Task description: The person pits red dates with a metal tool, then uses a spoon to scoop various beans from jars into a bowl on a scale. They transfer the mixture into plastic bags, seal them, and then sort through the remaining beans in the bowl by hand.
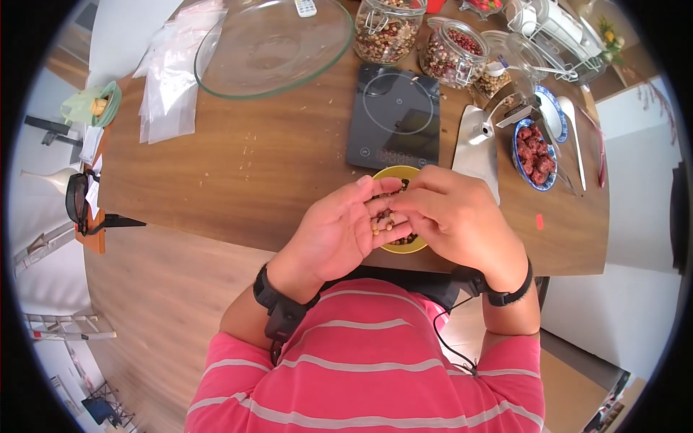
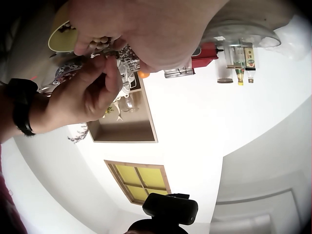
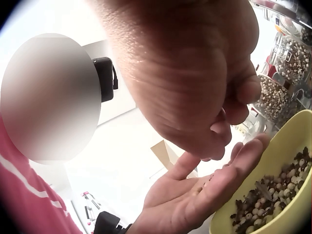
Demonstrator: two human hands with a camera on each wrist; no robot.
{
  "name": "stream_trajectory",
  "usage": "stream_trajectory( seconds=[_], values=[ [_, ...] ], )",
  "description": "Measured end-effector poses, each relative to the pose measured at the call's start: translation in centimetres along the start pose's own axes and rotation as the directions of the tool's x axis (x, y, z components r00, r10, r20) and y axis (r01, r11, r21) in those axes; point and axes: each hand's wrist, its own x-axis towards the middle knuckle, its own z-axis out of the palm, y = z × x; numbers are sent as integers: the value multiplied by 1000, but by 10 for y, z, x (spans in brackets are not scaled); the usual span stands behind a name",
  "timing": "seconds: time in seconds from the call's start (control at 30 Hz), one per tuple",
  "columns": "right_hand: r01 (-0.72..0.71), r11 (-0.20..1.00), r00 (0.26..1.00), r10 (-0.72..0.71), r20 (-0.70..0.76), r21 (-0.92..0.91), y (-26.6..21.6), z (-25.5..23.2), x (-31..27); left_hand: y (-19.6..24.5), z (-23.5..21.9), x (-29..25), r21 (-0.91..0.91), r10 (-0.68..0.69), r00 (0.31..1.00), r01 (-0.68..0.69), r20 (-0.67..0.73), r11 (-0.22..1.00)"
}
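We're seeing a few beans (image 1: 389, 223) resting in the upturned left hand (image 1: 339, 229), its straightened fingers lying over the yellow bowl (image 1: 408, 250). The right hand (image 1: 462, 216) is hovering above, fingers bunched; whether they're pinching one, we can't quite tell. Beyond, a black appliance (image 1: 395, 115) is sitting on the counter (image 1: 274, 173).

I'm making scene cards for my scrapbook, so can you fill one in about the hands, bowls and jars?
Left hand: palm up over the yellow bowl, bean-like bits on its fingers
Right hand: fingers curled, tips close to the left hand's fingers; can't tell if holding anything
Black panel: just beyond the yellow bowl
Glass jars: beyond the black panel, holding mixed bits
Blue-and-white bowl: to the right, holding dark red pieces
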Motion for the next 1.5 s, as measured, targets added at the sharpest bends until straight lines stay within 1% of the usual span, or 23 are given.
stream_trajectory(
  seconds=[0.13,0.2,0.23,0.3,0.33,0.4,0.43,0.5,0.63,0.73,0.8,0.83,0.9,0.93,1.0,1.13,1.2,1.23,1.3,1.33,1.4,1.43,1.5],
  values=[
    [-52,997,999,52,-10,-49,3,-4,-1,0,8,0,28,12,998,-10,-68,1000],
    [5,998,999,-3,-43,57,-2,1,1,0,7,0,-2,12,998,-13,-67,1000],
    [3,998,999,0,-44,56,-4,4,2,0,7,1,-2,10,998,-10,-66,1000],
    [71,997,997,-70,44,-37,-7,10,5,-1,5,3,22,3,1000,-3,14,1000],
    [69,997,997,-68,43,-38,-7,11,5,-2,4,4,22,1,1000,-1,15,1000],
    [26,989,993,-8,120,-145,-7,14,5,-2,3,4,55,-6,999,4,45,998],
    [27,989,993,-10,118,-145,-9,13,6,-2,3,4,58,-5,999,3,45,998],
    [1,976,983,39,178,-218,-13,9,7,-4,5,3,86,-10,1000,12,-27,996],
    [-26,970,973,80,216,-242,-21,10,9,-5,6,4,119,26,999,-23,-22,993],
    [-2,974,987,39,156,-228,-16,14,8,-4,6,3,100,27,999,-23,-36,995],
    [14,994,995,-3,96,-109,-9,15,6,-3,8,1,52,9,1000,-8,-21,999],
    [14,994,995,-3,98,-109,-8,13,6,-2,6,1,50,10,1000,-9,-21,999],
    [-37,999,999,37,33,11,-5,11,6,-1,1,1,77,-1,999,-2,40,997],
    [-37,999,999,36,34,9,-3,10,5,-1,3,1,77,0,999,-3,41,997],
    [-102,986,994,105,-21,135,2,10,2,-1,8,1,44,22,1000,-22,-13,999],
    [-126,981,990,134,-46,151,7,10,-4,-2,4,0,37,21,1000,-20,-12,999],
    [-189,975,971,204,-126,116,8,5,-7,-2,3,-1,50,22,1000,-21,-14,999],
    [-188,975,971,203,-128,117,9,4,-9,-1,5,-2,52,22,1000,-21,-15,998],
    [-234,971,966,227,-127,-44,11,2,-12,0,11,-4,101,57,995,-49,-77,994],
    [-237,971,965,230,-129,-42,9,1,-13,0,13,-5,103,53,996,-45,-77,994],
    [-234,964,970,223,-96,-127,4,1,-14,-1,15,-6,120,78,989,-63,-125,991],
    [-235,964,970,224,-96,-126,1,2,-12,-1,15,-6,121,76,989,-61,-126,991],
    [-123,992,988,122,-92,-5,-6,7,-7,-3,13,-5,84,70,990,-60,-119,995]
  ],
)
